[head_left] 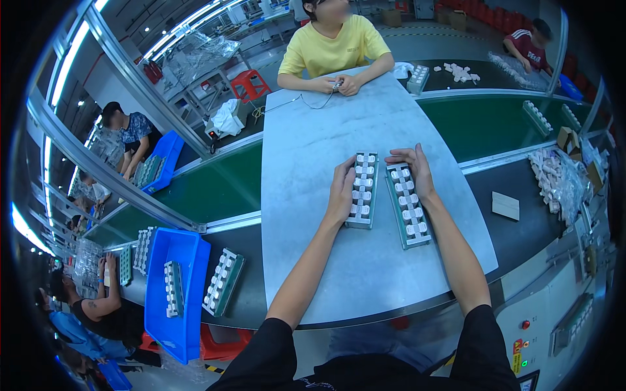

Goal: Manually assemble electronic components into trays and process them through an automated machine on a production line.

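Two long green racks lie side by side on the pale tabletop in front of me, each carrying a row of several white blocky parts with grey pieces between them. My left hand (pixel 342 189) is closed along the outer side of the left rack (pixel 363 192), its fingertips near the far end. Beside the right rack (pixel 409 207), my right hand (pixel 418 173) curves round the outer far corner, fingers spread apart. The right palm faces the rack; whether it presses on it I cannot tell. The underside of each rack is hidden.
A blue bin (pixel 186 254) at the left holds a similar rack, and another rack (pixel 223 282) lies beside it. Across the table a person in yellow (pixel 336 49) handles a small wired object. Green conveyor belts (pixel 482 127) flank the table. White parts (pixel 548 176) lie heaped at right.
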A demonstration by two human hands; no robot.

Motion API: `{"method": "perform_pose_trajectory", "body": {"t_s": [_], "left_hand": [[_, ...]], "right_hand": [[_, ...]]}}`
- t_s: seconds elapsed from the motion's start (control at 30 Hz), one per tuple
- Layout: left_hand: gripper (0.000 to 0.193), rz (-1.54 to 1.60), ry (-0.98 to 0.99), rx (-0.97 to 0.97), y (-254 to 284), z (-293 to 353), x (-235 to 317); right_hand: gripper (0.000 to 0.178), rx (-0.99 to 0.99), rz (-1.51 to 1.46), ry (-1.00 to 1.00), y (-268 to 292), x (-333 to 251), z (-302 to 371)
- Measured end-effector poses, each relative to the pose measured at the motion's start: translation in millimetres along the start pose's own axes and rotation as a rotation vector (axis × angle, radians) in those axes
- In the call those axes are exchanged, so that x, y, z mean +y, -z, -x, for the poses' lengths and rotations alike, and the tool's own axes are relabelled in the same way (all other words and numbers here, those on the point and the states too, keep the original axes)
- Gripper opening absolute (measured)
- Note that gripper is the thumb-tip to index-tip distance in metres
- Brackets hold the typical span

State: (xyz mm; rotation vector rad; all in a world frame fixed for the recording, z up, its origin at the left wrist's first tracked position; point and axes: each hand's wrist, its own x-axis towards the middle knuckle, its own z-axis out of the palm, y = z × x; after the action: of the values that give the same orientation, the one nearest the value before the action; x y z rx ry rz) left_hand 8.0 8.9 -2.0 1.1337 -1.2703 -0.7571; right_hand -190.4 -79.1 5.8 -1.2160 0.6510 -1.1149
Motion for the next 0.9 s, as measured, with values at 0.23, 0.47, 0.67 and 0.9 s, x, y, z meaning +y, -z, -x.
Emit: {"method": "perform_pose_trajectory", "body": {"t_s": [0.23, 0.47, 0.67, 0.9], "left_hand": [[0.046, -0.158, -0.061, 0.115, 23, 2, -14], [0.041, -0.207, -0.177, 0.188, -9, 5, -32], [0.038, -0.176, -0.117, 0.185, -3, 11, -14], [0.035, -0.107, -0.078, 0.18, 4, 11, -5]], "right_hand": [[0.068, -0.056, 0.129, 0.14, -10, 27, -16], [0.071, -0.101, 0.216, 0.178, 44, 51, -25], [0.075, -0.127, 0.076, 0.051, 34, 40, -27], [0.075, -0.122, 0.113, 0.033, 22, 33, -25]]}}
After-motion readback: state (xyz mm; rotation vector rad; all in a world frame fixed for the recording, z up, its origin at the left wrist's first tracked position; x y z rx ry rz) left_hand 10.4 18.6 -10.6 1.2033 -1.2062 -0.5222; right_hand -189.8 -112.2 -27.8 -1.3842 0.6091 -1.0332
